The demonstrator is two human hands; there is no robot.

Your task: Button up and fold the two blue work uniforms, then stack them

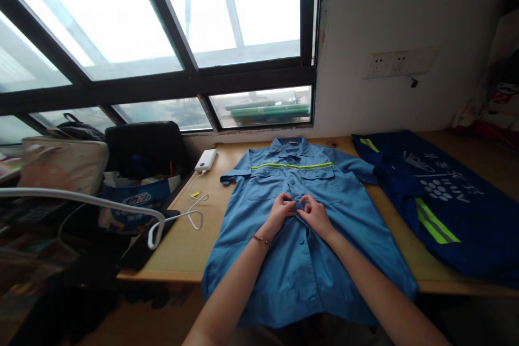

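Note:
A light-blue short-sleeved work shirt [259, 238] lies front up on the wooden table, its collar toward the window and its hem hanging over the near edge. A yellow-green stripe crosses its chest. At the middle of the front placket, my left hand [283, 211] and my right hand [314, 213] are close together, fingers pinching the shirt's edges. Any button between the fingertips is hidden. Below my hands the placket gapes slightly, and buttons show farther down it. A beaded bracelet circles my left wrist.
A dark-blue garment [450, 189] with reflective strips lies at the right. On the left side of the table [182, 254] sit a white power bank [206, 160] and its white cable [198, 211]. A black chair [148, 146] and bags stand farther left. Window and wall rise behind.

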